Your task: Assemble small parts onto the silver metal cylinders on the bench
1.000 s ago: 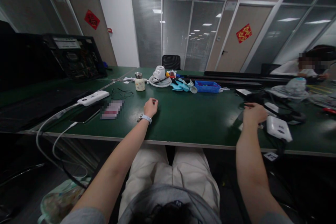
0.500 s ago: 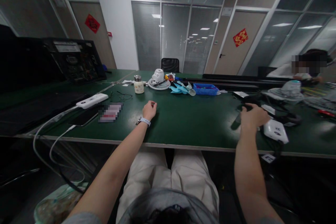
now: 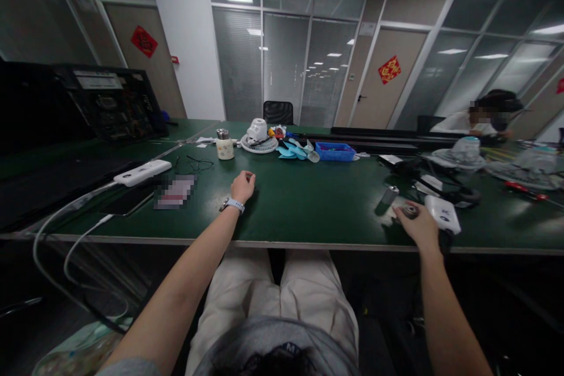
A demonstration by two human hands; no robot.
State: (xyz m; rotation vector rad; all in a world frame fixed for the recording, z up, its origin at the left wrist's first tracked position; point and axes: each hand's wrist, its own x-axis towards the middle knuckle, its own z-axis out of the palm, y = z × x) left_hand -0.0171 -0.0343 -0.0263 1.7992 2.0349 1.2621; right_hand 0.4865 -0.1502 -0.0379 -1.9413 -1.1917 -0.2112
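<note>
Right hand (image 3: 422, 224), fingers bent, grips a dark round piece (image 3: 411, 211); left hand (image 3: 242, 187) curls loosely, contents unclear.

I see cream jar (image 3: 225, 150) just left of white fan (image 3: 257, 129); blue basket (image 3: 335, 155) farther right; dark phone (image 3: 128, 202) nearer me.

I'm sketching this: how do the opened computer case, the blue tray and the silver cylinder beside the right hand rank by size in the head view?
Opened computer case, largest
Blue tray
Silver cylinder, smallest
</note>
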